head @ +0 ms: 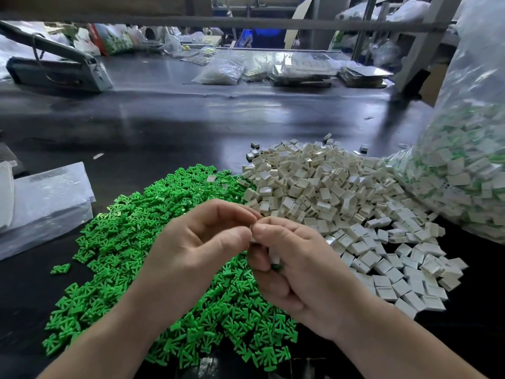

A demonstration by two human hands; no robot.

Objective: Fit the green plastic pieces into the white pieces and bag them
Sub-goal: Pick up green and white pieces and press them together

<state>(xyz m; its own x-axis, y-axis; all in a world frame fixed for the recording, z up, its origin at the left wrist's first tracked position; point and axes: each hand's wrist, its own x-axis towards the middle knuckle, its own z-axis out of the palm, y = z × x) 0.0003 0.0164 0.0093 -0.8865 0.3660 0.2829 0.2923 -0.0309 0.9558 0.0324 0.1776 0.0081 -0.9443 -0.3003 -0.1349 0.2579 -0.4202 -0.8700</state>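
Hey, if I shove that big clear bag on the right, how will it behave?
The clear bag probably slumps rather than slides, since its thin film bulges around loose pieces. Likely heavy too: it is packed well up its height.

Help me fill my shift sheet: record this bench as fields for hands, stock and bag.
hands: left hand and right hand pinch one small white plastic piece together
green stock: loose pile of green forked plastic pieces, under the hands
white stock: heap of white square plastic pieces, right of it
bag: large clear plastic bag, far right, holding white-and-green pieces
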